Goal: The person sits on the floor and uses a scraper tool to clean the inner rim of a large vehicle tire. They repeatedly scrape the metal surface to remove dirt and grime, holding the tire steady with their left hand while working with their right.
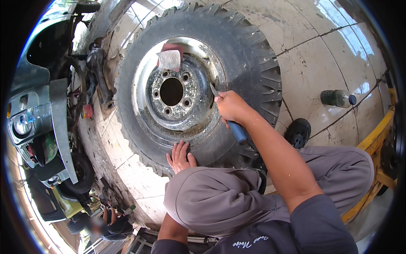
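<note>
A large knobbly off-road tyre [247, 63] lies flat on the floor, mounted on a steel wheel rim [146, 86] with worn, flaking paint and bare shiny patches. My right hand [231, 106] is closed around a tool with a blue handle [238, 132] and a narrow pointed metal blade [214, 89]. Its tip is at the rim's right side, near a slot. My left hand [180, 157] lies with fingers spread on the tyre's near sidewall, partly hidden by my knee. A folded piece of what looks like sandpaper [169, 60], reddish and pale grey, sits on the rim's upper part.
A clear bottle with a dark cap [336, 98] lies on the tiled floor [313, 55] at right. A yellow metal frame [376, 135] stands beyond my leg. Vehicle parts [97, 67] and a vehicle's front [38, 114] are at left. Another person [116, 226] is at lower left.
</note>
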`<state>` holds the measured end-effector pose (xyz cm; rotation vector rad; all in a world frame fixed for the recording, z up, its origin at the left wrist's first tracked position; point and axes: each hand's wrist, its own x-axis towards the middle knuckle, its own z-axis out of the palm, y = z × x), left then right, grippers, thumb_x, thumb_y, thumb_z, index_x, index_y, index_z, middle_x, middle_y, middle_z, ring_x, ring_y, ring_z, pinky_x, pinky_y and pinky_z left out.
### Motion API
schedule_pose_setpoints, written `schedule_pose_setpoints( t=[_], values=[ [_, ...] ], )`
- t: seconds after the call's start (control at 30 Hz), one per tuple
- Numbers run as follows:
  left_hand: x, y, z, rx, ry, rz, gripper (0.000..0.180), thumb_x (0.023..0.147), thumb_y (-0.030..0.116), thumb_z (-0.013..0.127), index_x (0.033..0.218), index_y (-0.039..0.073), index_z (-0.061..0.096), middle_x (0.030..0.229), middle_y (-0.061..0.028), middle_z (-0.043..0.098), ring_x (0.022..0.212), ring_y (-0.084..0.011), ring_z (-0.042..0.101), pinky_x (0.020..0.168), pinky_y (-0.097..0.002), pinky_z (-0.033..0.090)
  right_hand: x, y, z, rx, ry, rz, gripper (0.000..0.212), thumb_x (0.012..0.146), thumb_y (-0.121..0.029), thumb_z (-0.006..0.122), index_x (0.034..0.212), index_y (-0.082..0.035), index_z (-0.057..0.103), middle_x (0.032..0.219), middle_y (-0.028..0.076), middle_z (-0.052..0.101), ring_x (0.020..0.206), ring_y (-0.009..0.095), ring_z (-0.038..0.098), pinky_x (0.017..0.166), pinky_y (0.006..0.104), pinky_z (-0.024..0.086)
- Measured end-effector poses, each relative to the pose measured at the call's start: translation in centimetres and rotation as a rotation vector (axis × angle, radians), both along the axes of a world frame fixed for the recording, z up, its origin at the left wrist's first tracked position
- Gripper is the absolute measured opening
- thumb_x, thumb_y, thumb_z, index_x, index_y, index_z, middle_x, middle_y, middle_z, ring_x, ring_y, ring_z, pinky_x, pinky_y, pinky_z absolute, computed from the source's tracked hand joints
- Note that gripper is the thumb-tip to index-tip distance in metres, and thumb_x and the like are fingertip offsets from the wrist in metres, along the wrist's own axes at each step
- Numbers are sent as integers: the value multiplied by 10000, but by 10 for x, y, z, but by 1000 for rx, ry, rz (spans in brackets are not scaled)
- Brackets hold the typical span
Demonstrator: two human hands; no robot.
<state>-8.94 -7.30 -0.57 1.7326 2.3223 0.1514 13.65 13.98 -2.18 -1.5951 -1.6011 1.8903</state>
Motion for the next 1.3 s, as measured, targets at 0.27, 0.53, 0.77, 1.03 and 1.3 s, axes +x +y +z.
schedule_pose_setpoints(
  t=[0.27, 0.53, 0.77, 1.03, 1.3],
  values=[
    [2, 1, 1, -47, 2, 27, 471, 871, 213, 542, 1325, 171, 659, 1486, -20, 564, 1462, -266, 410, 1238, -586, 61, -11, -28, 21, -114, 77, -252, 319, 1044, -220, 491, 1068, 59, 643, 930, 246, 680, 594, 404, 681, 643, 481, 586],
    [1, 3, -1, -39, -3, 13, 468, 878, 216, 544, 1332, 182, 655, 1491, -10, 560, 1465, -260, 407, 1238, -593, 66, -7, -18, 18, -57, 103, -293, 311, 1062, -223, 458, 1068, 56, 594, 775, 244, 672, 522, 370, 670, 542, 462, 557],
    [3, 4, 0, -34, -7, 13, 462, 872, 205, 556, 1321, 183, 660, 1485, -4, 564, 1462, -259, 412, 1236, -595, 76, -3, -7, 16, -257, 219, -330, 344, 1062, -244, 459, 1121, 59, 609, 714, 204, 650, 537, 350, 676, 483, 460, 533],
    [0, 2, -6, -1, 4, 17, 452, 869, 194, 560, 1308, 195, 669, 1463, 10, 581, 1448, -248, 429, 1235, -591, 83, -5, -10, 18, -337, 200, -341, 372, 1060, -255, 466, 1159, 66, 625, 696, 201, 647, 548, 330, 683, 475, 462, 525],
    [6, 2, -3, -21, -18, 43, 441, 865, 194, 560, 1289, 197, 682, 1463, 14, 581, 1449, -244, 427, 1243, -585, 78, -3, -13, 8, -294, 234, -306, 391, 1067, -261, 461, 1264, 64, 552, 717, 172, 621, 484, 278, 625, 467, 426, 515]
  ],
)
